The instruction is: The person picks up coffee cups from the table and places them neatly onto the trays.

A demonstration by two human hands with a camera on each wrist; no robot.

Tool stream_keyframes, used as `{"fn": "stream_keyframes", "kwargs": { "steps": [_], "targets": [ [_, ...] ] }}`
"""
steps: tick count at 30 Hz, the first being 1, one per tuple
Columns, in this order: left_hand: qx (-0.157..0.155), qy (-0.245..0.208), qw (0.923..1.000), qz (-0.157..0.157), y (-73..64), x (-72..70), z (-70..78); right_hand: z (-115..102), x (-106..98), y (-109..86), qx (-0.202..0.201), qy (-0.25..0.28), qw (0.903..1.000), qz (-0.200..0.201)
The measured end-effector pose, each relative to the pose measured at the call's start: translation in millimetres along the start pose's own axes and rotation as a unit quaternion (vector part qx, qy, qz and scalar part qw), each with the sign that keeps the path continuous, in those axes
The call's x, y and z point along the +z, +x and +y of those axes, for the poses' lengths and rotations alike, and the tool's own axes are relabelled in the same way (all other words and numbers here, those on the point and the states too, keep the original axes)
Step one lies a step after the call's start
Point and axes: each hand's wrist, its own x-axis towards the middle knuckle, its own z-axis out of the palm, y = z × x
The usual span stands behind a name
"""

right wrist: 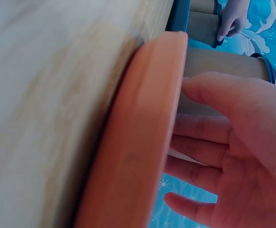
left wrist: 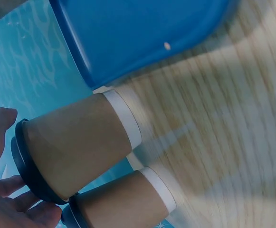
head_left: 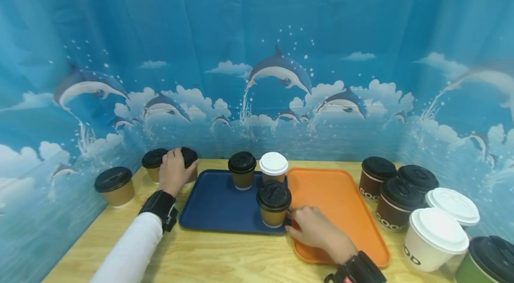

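At the back left, my left hand (head_left: 175, 172) is at the black lid of a brown paper cup (left wrist: 80, 145) standing on the table. In the left wrist view its fingers lie along the lid's far side, while the thumb looks slightly apart from the rim. Another brown cup (left wrist: 123, 202) stands close beside it. My right hand (head_left: 315, 228) is over the orange tray's (head_left: 341, 202) near left part, fingers extended beside a black-lidded brown cup (head_left: 274, 205). That cup stands upright on the blue tray (head_left: 221, 211). Whether the right fingertips touch it is hard to tell.
A black-lidded cup (head_left: 242, 170) and a white-lidded cup (head_left: 274, 164) stand at the blue tray's back. Another brown cup (head_left: 115, 187) is far left. Several dark, white and green cups crowd the right, including a white cup (head_left: 433, 240). A dolphin-print curtain (head_left: 201, 51) hangs behind.
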Motion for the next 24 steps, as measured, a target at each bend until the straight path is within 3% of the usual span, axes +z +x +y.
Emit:
{"fn": "stream_keyframes", "kwargs": {
  "steps": [10,19,24],
  "targets": [
    [-0.018,-0.009,0.9992,-0.035,5.4,2.3,-12.7,-1,-1,-1.9,0.001,0.013,0.9999,0.004],
    [0.008,-0.037,0.9992,0.015,1.0,0.4,-13.9,0,-1,-1.0,0.008,0.020,0.9997,-0.008],
    [0.032,-0.054,0.9970,0.046,0.8,-9.9,-1.9,0,0,-2.5,0.005,0.016,0.9999,0.001]
  ]
}}
